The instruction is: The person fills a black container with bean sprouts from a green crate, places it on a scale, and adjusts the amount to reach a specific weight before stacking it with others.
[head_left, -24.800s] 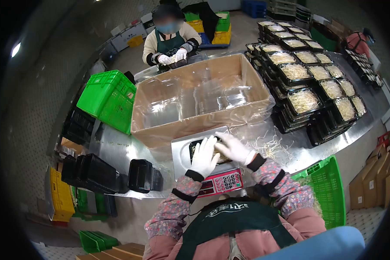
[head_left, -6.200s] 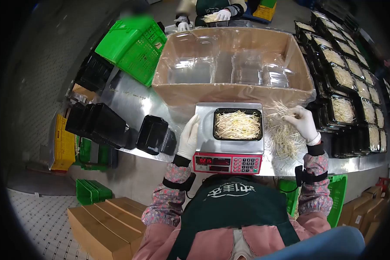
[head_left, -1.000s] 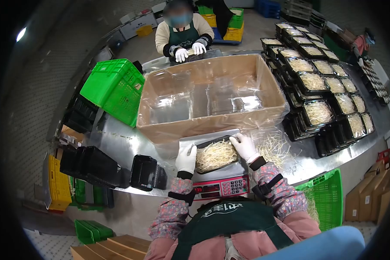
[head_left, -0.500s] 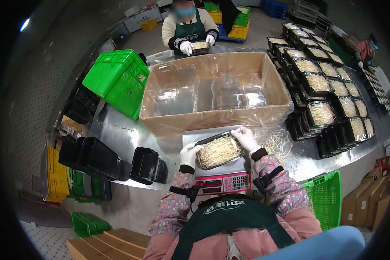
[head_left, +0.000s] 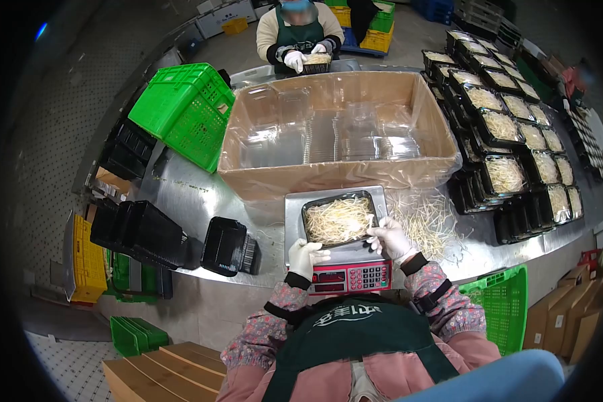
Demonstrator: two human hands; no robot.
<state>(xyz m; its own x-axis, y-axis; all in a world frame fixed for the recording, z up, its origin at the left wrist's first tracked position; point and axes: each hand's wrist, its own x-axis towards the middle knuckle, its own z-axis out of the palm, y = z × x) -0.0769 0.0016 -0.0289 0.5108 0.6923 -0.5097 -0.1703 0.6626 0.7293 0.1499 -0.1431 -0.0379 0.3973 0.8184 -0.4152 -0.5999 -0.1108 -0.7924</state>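
Note:
A black plastic tray (head_left: 338, 244) filled with pale bean sprouts (head_left: 338, 220) rests on the metal platform (head_left: 295, 208) of a red digital scale (head_left: 352, 279). My left hand (head_left: 306, 258), white-gloved, is at the platform's front left, just below the tray, fingers stretched and apart with nothing in them. By the tray's front right corner, my right hand (head_left: 391, 239), also gloved, has its fingertips pinched together. A pale bit shows at those fingertips, too small to make out. Loose sprouts (head_left: 425, 224) lie scattered on the table right of the scale.
A lined carton (head_left: 335, 181) of clear plastic lids stands behind the scale. Filled trays (head_left: 506, 174) are stacked on the right. Black empty trays (head_left: 222, 246) and a green crate (head_left: 181, 110) are on the left. A co-worker (head_left: 300, 33) across the table holds a filled tray.
Both hands have let go of the tray's sides and moved toward me. The tray now sits flatter on the scale platform. My right fingers have come together near its corner.

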